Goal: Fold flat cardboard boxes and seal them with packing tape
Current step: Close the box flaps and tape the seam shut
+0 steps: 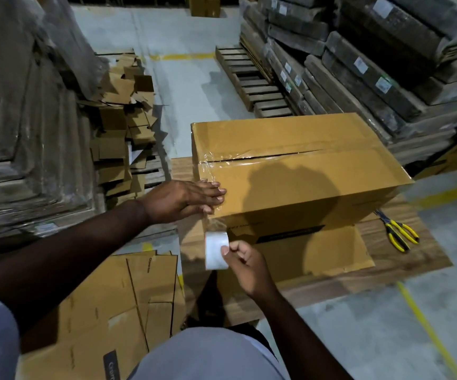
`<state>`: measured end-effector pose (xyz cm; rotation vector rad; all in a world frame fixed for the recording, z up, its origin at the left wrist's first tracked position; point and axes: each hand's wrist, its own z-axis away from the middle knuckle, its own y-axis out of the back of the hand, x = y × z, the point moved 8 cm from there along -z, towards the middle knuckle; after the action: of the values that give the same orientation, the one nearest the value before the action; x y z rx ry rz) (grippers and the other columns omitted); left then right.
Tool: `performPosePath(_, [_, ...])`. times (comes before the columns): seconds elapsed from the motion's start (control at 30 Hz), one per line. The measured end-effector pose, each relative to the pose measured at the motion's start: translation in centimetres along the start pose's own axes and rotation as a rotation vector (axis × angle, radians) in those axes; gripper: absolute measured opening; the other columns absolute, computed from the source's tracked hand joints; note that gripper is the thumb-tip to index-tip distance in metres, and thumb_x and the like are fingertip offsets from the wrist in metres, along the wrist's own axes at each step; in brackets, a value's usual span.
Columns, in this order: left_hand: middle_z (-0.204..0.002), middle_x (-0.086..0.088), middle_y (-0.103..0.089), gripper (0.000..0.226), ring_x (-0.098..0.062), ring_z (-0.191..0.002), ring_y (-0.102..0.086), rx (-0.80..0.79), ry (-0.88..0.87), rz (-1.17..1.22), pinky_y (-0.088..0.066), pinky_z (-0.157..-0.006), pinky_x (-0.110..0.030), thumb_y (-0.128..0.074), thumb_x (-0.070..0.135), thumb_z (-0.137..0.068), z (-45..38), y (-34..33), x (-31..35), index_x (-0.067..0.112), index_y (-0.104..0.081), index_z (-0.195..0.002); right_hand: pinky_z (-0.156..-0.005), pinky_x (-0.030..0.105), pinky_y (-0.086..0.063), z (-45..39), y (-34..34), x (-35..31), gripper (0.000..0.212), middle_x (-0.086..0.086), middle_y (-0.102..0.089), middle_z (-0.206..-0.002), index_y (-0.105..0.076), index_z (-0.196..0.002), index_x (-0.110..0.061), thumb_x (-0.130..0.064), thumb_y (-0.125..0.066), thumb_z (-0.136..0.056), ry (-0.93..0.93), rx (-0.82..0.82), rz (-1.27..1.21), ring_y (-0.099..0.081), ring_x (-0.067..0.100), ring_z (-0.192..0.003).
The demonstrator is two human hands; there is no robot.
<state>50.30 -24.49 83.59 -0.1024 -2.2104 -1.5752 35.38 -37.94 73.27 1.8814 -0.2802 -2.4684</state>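
A folded brown cardboard box [298, 171] stands on a low wooden table [402, 264], its top flaps closed with a dark gap along the middle seam. Clear tape runs along that seam and down the near left corner. My left hand [183, 200] lies flat, fingers straight, pressing the tape onto the box's top near that corner. My right hand [246, 263] grips a roll of clear packing tape [216, 250] just below the corner. A strip of tape stretches from the roll up to the box.
Yellow-handled scissors [398, 231] lie on the table to the right of the box. Flat cardboard boxes [106, 311] are stacked at the lower left. Cardboard scraps [123, 116] are piled at the left. Wrapped stacked bundles [372, 58] and a wooden pallet [252, 80] stand behind.
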Motion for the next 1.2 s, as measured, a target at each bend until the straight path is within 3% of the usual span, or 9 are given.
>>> performPosePath(0.13, [-0.157, -0.002, -0.049, 0.046, -0.017, -0.151, -0.038, 0.006, 0.003, 0.027, -0.036, -0.122, -0.047, -0.055, 0.036, -0.106, 0.2, 0.0, 0.2, 0.014, -0.058, -0.146, -0.074, 0.027, -0.052, 0.8, -0.8, 0.1, 0.017, 0.0, -0.078, -0.094, -0.067, -0.103, -0.014, -0.032, -0.067, -0.103, 0.016, -0.025, 0.033, -0.072, 0.012, -0.089])
performPosePath(0.3, [-0.156, -0.002, -0.05, 0.059, -0.018, -0.151, -0.038, 0.025, -0.002, 0.016, -0.038, -0.122, -0.046, -0.067, 0.045, -0.097, 0.2, -0.3, 0.3, 0.014, -0.058, -0.147, -0.065, 0.033, -0.043, -0.1, 0.6, 0.1, 0.022, -0.009, -0.07, -0.076, -0.062, -0.089, -0.028, -0.048, -0.065, -0.098, 0.004, 0.022, 0.257, -0.059, 0.007, -0.068])
performPosePath(0.5, [-0.158, -0.004, -0.047, 0.05, -0.02, -0.152, -0.037, 0.017, -0.011, 0.014, -0.036, -0.122, -0.051, -0.061, 0.035, -0.104, 0.4, -0.2, 0.3, 0.012, -0.055, -0.148, -0.064, 0.032, -0.044, -1.7, 0.6, 0.7, 0.025, -0.014, -0.068, -0.073, -0.064, -0.086, -0.027, -0.049, -0.066, -0.098, -0.054, 0.051, 0.342, -0.06, 0.006, -0.068])
performPosePath(0.67, [-0.155, -0.004, -0.052, 0.067, -0.02, -0.149, -0.043, 0.193, 0.082, -0.106, -0.04, -0.12, -0.047, -0.072, 0.055, -0.093, 1.0, -0.7, 1.9, 0.011, -0.063, -0.141, -0.06, 0.02, -0.039, -1.3, 0.4, 0.5, 0.019, -0.024, -0.065, -0.069, -0.065, -0.089, -0.027, -0.041, -0.067, -0.101, -0.017, 0.067, 0.27, -0.056, -0.004, -0.063])
performPosePath(0.87, [-0.152, -0.005, -0.055, 0.046, -0.018, -0.146, -0.047, 0.378, 0.135, -0.092, -0.043, -0.117, -0.047, -0.075, 0.035, -0.098, 1.4, -2.3, 3.0, 0.007, -0.068, -0.134, -0.07, 0.032, -0.05, -0.7, 1.3, 0.0, 0.014, -0.012, -0.071, -0.084, -0.066, -0.096, -0.028, -0.042, -0.067, -0.101, -0.057, 0.195, 0.304, -0.063, -0.002, -0.076])
performPosePath(0.93, [-0.152, -0.005, -0.055, 0.045, -0.019, -0.147, -0.046, 0.343, 0.109, -0.065, -0.042, -0.119, -0.047, -0.072, 0.033, -0.1, 1.4, -2.2, 2.8, 0.008, -0.066, -0.136, -0.073, 0.03, -0.05, 0.1, 2.9, -3.1, 0.008, -0.016, -0.069, -0.092, -0.067, -0.099, -0.029, -0.036, -0.072, -0.098, 0.116, 0.387, 0.438, -0.063, 0.001, -0.084])
performPosePath(1.0, [-0.153, -0.005, -0.054, 0.048, -0.021, -0.148, -0.044, 0.284, 0.081, -0.029, -0.04, -0.12, -0.047, -0.073, 0.032, -0.098, 1.4, -1.8, 2.4, 0.009, -0.064, -0.14, -0.081, 0.032, -0.05, 1.3, 3.4, -8.2, 0.01, -0.006, -0.068, -0.104, -0.072, -0.103, -0.022, -0.027, -0.075, -0.095, 0.527, 0.535, 0.649, -0.061, 0.015, -0.096])
performPosePath(1.1, [-0.152, -0.005, -0.055, 0.051, -0.022, -0.148, -0.044, 0.171, 0.046, 0.003, -0.039, -0.121, -0.046, -0.069, 0.036, -0.097, 1.3, -1.4, 1.6, 0.013, -0.062, -0.143, -0.11, 0.041, -0.042, -0.7, 2.5, -12.2, 0.026, 0.002, -0.068, -0.132, -0.076, -0.116, -0.019, -0.034, -0.075, -0.096, 0.878, 0.373, 0.863, -0.058, 0.026, -0.128])
performPosePath(1.2, [-0.147, -0.004, -0.06, 0.048, -0.022, -0.144, -0.05, 0.106, 0.01, -0.013, -0.046, -0.115, -0.047, -0.066, 0.038, -0.098, 1.1, -0.8, 1.2, 0.016, -0.064, -0.14, -0.118, 0.054, -0.038, -4.3, 1.8, -11.9, 0.053, -0.001, -0.061, -0.149, -0.068, -0.136, -0.021, -0.046, -0.076, -0.091, 0.831, 0.124, 0.946, -0.05, 0.024, -0.145])
